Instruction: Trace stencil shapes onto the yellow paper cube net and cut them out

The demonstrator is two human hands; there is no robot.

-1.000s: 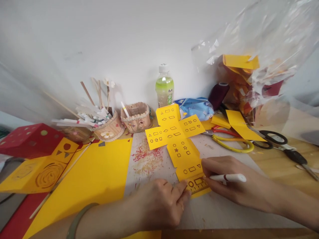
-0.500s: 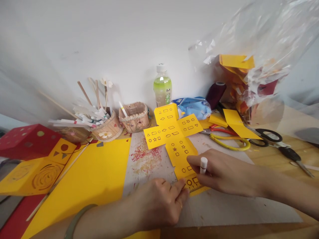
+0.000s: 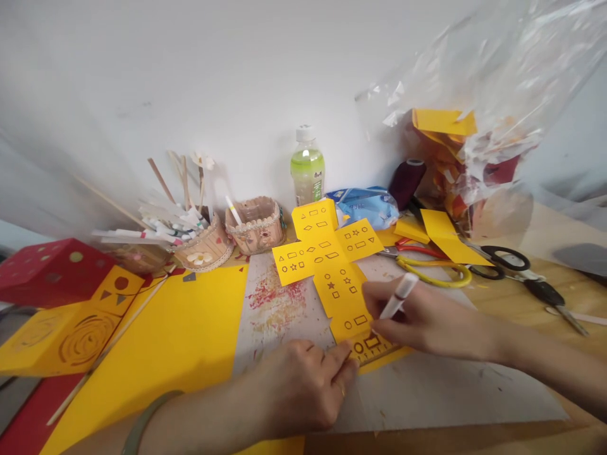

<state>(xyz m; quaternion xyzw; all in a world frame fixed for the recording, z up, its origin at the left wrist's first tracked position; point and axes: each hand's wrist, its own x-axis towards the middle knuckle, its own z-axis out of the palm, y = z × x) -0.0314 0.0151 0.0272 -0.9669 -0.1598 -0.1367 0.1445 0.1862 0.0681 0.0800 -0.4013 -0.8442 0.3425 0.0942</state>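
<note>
Right hand (image 3: 412, 319) curled tight, pinching the pen (image 3: 399, 296) between thumb and fingers, and the nib? Too hard to pick out down by those fingertips! The same hand hides the right edge of the cutout (image 3: 327, 246) and part of the stencil (image 3: 367, 351). Over to the left hand (image 3: 303, 379): thumb and forefinger stretch out to press at the stencil's left end, the others tucked under, and whether they close on anything, I cannot tell. Left forearm cut off at the bottom of the view, right one at the side. The bottle (image 3: 307, 170) has its base lost behind the cutout, label too small to read, and the bag (image 3: 502, 126) runs out of view top right.

Now the cutout, and it's a bright one: yellow, cross-shaped, its long leg on the grey board (image 3: 427, 392), near end under both hands. Dark outlines all over, circles, rectangles, triangles, diamonds, stars, with one star filled in! At the stencil, a thicker circle and rectangle, a row of small marks beneath.
</note>
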